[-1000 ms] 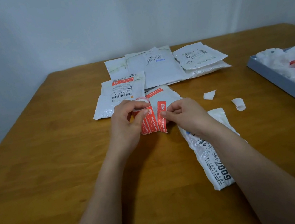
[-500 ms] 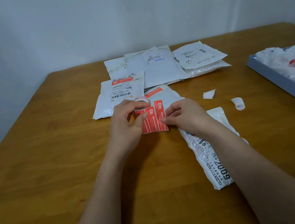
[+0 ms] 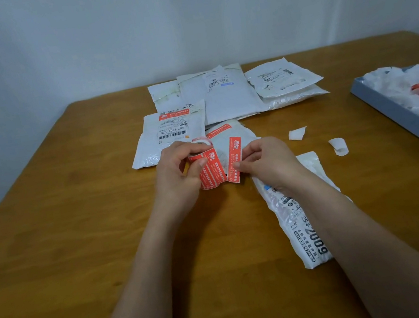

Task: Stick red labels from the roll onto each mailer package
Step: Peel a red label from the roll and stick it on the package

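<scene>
My left hand (image 3: 177,174) grips the roll of red labels (image 3: 209,171) just above the table, thumb pressed on its front. My right hand (image 3: 265,161) pinches a single red label (image 3: 235,158) at its edge, lifted a little away from the roll. Under my right forearm lies a white mailer (image 3: 302,222) printed with "2009". A mailer bearing a red label (image 3: 173,134) lies beyond my left hand. Another labelled mailer (image 3: 229,134) sits just behind the roll. Several unlabelled white mailers (image 3: 222,95) are piled at the back.
A grey tray (image 3: 403,119) filled with crumpled white and red backing scraps stands at the right edge. Two white paper scraps (image 3: 297,133) (image 3: 339,147) lie on the wooden table (image 3: 76,238) between my right hand and the tray. A pale wall rises behind the table.
The label in my right hand has come away from the roll, and a gap has opened between them. Both hands stayed near the same spot.
</scene>
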Demonstrator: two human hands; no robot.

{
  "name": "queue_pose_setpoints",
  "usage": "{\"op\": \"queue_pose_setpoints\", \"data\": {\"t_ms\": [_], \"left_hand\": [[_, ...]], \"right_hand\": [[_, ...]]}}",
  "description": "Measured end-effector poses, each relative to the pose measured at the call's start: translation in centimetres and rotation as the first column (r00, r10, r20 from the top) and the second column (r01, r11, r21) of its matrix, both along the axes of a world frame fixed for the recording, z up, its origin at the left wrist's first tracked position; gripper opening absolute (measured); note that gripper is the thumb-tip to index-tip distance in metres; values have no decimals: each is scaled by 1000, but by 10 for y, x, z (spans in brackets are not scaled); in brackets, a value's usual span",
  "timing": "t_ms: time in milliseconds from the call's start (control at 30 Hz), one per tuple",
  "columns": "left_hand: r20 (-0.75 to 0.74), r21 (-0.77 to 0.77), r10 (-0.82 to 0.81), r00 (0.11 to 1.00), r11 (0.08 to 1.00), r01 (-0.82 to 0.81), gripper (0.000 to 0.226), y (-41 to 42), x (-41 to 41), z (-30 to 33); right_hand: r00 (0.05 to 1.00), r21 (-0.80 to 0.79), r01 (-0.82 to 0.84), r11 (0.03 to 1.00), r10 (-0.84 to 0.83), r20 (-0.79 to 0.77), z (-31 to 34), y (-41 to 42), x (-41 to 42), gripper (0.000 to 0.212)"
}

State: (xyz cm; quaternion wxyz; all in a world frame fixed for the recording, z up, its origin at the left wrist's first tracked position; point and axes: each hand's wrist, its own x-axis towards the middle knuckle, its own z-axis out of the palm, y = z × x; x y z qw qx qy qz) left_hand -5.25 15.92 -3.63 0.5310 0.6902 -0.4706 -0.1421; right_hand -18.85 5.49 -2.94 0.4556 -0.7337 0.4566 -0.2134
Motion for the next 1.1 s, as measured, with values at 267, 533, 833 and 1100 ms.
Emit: {"op": "queue_pose_setpoints", "data": {"t_ms": [267,533,833,1100], "left_hand": [[3,-37,-6,1000,999,6,32,-1,1,-3],[216,-82,43,975,996,-26,40,-4,0,-10],[188,-99,199,962,978,-183,75,-5,-7,-12],[251,-196,301,920,947,-256,67,-6,-13,-9]], "right_hand": [[998,-52,55,997,-54,21,-5,-5,-1,17],[972,-62,147,987,-132,196,-2,-7,-2,15],[926,26,145,989,-145,347,16,-7,-15,9],[930,63,49,997,-68,360,27,-20,-53,13]]}}
